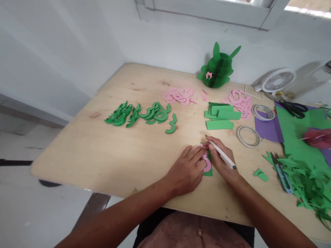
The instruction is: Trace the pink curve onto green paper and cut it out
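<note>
Pink paper cutout (pixel 207 166), one, lies on one green strip (pixel 208 174) under the left grip (pixel 187 168), whose fingers rest loosely spread over it; light, bendy and easily creased, I'd judge, best held flat by its broad curves. The right grip (pixel 221 156) pinches one white pen (pixel 222 155). Beyond it, rightward, two tape rolls (pixel 247 145); farther ahead, one green paper figure (pixel 219 69).

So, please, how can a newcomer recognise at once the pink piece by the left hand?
On the wooden table, find the left hand near the front edge. Partly beneath it, a curvy pink piece lies on a green strip. Unlike the pink heaps farther back, it lies singly.
</note>
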A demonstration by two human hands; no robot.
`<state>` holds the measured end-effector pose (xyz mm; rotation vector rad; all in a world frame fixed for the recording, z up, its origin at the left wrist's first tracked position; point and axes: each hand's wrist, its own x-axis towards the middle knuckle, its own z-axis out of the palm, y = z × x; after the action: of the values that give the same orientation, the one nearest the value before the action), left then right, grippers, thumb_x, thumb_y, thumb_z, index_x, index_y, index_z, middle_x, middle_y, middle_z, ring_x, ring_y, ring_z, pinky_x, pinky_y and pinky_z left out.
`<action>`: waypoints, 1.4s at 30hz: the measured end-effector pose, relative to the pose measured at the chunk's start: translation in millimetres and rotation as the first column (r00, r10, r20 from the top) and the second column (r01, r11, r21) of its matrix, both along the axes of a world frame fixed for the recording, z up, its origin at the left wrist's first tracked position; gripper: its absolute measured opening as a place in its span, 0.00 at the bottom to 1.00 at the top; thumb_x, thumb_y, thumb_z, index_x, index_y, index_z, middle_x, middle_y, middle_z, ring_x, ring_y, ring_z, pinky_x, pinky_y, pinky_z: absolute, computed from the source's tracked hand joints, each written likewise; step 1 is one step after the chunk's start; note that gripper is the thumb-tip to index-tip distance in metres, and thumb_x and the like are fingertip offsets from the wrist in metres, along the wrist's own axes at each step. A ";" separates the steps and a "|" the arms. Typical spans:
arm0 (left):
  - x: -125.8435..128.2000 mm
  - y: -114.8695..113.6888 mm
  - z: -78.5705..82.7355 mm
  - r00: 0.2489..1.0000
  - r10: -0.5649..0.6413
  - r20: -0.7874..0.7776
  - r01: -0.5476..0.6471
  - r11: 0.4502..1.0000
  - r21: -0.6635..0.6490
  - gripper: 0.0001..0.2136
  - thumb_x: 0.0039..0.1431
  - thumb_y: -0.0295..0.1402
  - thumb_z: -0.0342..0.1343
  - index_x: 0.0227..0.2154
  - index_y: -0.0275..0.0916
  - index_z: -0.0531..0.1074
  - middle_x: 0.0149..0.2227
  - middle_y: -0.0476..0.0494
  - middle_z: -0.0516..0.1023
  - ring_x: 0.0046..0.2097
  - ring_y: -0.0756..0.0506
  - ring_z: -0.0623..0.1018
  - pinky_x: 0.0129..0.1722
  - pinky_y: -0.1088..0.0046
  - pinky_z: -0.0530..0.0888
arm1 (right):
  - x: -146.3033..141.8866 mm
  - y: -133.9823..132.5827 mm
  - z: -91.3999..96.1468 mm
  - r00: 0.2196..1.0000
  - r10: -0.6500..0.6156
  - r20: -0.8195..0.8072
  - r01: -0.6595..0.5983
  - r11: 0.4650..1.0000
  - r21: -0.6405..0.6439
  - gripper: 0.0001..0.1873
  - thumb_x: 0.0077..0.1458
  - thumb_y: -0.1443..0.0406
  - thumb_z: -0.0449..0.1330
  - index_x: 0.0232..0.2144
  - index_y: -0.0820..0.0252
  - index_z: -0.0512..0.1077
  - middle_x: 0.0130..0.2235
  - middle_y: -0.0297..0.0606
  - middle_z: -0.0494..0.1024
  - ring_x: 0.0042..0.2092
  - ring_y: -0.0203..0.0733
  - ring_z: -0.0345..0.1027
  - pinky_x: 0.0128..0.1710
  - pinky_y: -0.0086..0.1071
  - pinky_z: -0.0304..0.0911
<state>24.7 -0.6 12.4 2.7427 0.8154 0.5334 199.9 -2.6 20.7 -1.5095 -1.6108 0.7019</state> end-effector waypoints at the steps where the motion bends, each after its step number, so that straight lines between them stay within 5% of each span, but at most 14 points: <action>1: 0.0 0.1 0.2 1.000 -0.002 -0.002 0.002 1.000 0.000 0.09 0.59 0.30 0.48 0.40 0.34 0.69 0.58 0.31 0.65 0.64 0.38 0.58 0.62 0.52 0.55 | -0.1 0.2 0.1 0.999 0.013 0.052 -0.014 1.000 0.015 0.15 0.62 0.61 0.51 0.48 0.57 0.69 0.40 0.40 0.80 0.41 0.42 0.75 0.43 0.36 0.70; 8: 0.5 0.9 1.3 1.000 -0.007 -0.010 0.008 1.000 0.025 0.08 0.59 0.30 0.48 0.39 0.35 0.69 0.57 0.30 0.66 0.64 0.38 0.58 0.61 0.52 0.56 | -1.0 1.1 -5.5 0.979 0.049 0.199 -0.072 0.991 0.111 0.16 0.62 0.62 0.49 0.50 0.55 0.69 0.43 0.41 0.80 0.44 0.44 0.75 0.44 0.37 0.71; 19: 2.2 6.2 5.2 0.996 -0.030 -0.085 0.036 0.997 0.068 0.10 0.60 0.33 0.48 0.40 0.34 0.69 0.57 0.31 0.66 0.62 0.37 0.61 0.60 0.55 0.58 | 2.1 1.7 -7.5 0.983 0.069 0.171 -0.089 0.990 0.113 0.17 0.62 0.61 0.49 0.50 0.56 0.69 0.44 0.42 0.79 0.45 0.44 0.74 0.45 0.38 0.70; 29: 0.2 5.2 4.2 0.997 -0.033 -0.073 0.038 0.997 0.063 0.10 0.61 0.32 0.46 0.41 0.35 0.69 0.57 0.32 0.65 0.63 0.37 0.60 0.61 0.55 0.57 | 3.8 3.2 -8.5 0.986 -0.077 -0.145 0.083 0.996 0.036 0.14 0.59 0.59 0.55 0.44 0.58 0.73 0.42 0.42 0.78 0.42 0.44 0.73 0.42 0.39 0.69; 34: 0.1 5.2 6.5 0.996 -0.035 -0.077 0.039 0.998 0.051 0.09 0.61 0.31 0.47 0.40 0.34 0.68 0.57 0.32 0.65 0.62 0.37 0.60 0.60 0.54 0.57 | 6.0 4.5 -3.6 0.930 -0.163 -0.328 0.129 0.984 -0.122 0.13 0.57 0.57 0.58 0.41 0.57 0.74 0.40 0.40 0.78 0.38 0.41 0.72 0.40 0.36 0.68; 42: -0.6 6.4 9.2 0.997 -0.040 -0.063 0.042 0.999 0.032 0.08 0.60 0.30 0.47 0.39 0.35 0.68 0.56 0.32 0.66 0.62 0.36 0.61 0.60 0.52 0.57 | -7.1 14.9 22.8 0.920 -0.214 -0.329 0.131 0.957 -0.258 0.09 0.49 0.60 0.62 0.32 0.59 0.71 0.28 0.33 0.73 0.28 0.35 0.66 0.29 0.29 0.63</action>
<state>24.0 5.8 21.5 2.8123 0.7686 0.4597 192.8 12.2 43.5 -1.5606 -1.1385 1.0239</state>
